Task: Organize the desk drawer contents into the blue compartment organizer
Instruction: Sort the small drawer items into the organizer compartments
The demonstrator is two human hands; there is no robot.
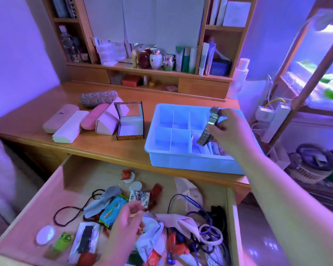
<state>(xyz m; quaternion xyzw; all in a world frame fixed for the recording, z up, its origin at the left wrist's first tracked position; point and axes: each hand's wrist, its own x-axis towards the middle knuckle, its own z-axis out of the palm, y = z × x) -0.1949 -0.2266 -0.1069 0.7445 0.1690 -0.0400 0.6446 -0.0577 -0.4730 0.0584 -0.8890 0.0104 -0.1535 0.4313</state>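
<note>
The blue compartment organizer (181,162) stands on the desk top at the right, with white dividers and some paper items in its near right compartment. My right hand (227,127) is over that side and grips a silver metal watch (210,127) whose band hangs down into the organizer. Below, the wooden drawer (46,204) is pulled out and full of clutter. My left hand (125,227) hovers over the drawer's middle with fingers loosely curled, blurred, and I see nothing in it.
In the drawer lie a dark bead necklace (69,214), a green-blue packet (112,210), a purple cable (192,202), bangles (211,235) and red pouches. On the desk left of the organizer are several glasses cases (69,123) and an open small box (130,122). Shelves rise behind.
</note>
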